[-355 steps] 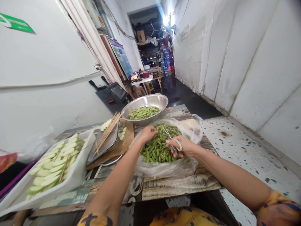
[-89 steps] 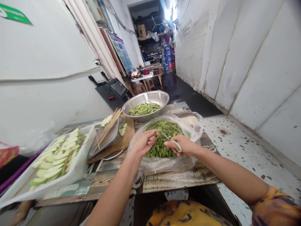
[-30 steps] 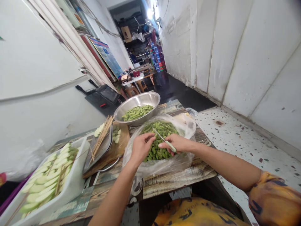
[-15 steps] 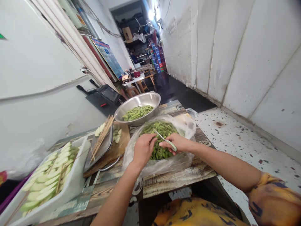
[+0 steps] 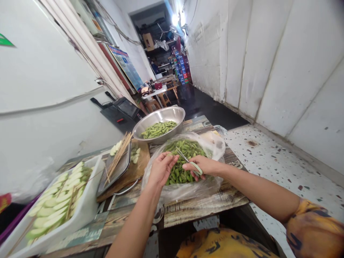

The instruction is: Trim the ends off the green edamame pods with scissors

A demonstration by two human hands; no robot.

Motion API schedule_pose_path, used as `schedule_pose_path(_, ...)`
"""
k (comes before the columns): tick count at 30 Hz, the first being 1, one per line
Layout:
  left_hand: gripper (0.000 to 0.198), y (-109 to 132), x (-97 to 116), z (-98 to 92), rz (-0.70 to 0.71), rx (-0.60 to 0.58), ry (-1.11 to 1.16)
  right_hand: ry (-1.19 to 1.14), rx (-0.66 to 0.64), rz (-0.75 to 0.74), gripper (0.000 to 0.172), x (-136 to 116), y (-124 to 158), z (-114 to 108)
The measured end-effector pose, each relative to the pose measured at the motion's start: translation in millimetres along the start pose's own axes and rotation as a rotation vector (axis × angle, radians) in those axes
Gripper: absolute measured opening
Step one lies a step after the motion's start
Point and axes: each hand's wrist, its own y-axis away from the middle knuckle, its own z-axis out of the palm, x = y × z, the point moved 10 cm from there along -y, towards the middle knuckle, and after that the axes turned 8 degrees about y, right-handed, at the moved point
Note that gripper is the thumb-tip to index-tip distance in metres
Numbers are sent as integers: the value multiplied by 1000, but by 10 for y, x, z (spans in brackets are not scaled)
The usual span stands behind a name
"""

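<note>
Green scissors with a pale handle are in my right hand, their slightly parted blades pointing up and left. My left hand is turned palm inward, thumb and fingertips pinched on what looks like an edamame pod, mostly hidden by the fingers. Both hands are over a clear plastic bag, opened wide and full of edamame pods. Beyond the bag, a steel bowl holds more pods.
At left stands a white tray of sliced green vegetable on skewers. Between it and the bag, a metal tray with bamboo skewers rests on a wooden board. The table's near edge is close to my body.
My left hand has rolled so its palm and fingers show more, and it has shifted slightly left. The right hand keeps the scissors in nearly the same place. The view has tilted slightly.
</note>
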Motion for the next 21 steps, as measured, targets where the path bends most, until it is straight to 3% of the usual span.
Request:
schedule_pose_path(10, 32, 68, -162, 99, -5, -10, -199, 37, 15, -11, 46, -110, 60, -10)
schedule_pose_path(17, 16, -80, -84, -77, -65, 76, -98, -6, 171, 17, 44, -117, 79, -234)
schedule_pose_path(21, 12, -215, -30, -148, -73, 36, -375, -64, 283, 8, 41, -96, 45, -416)
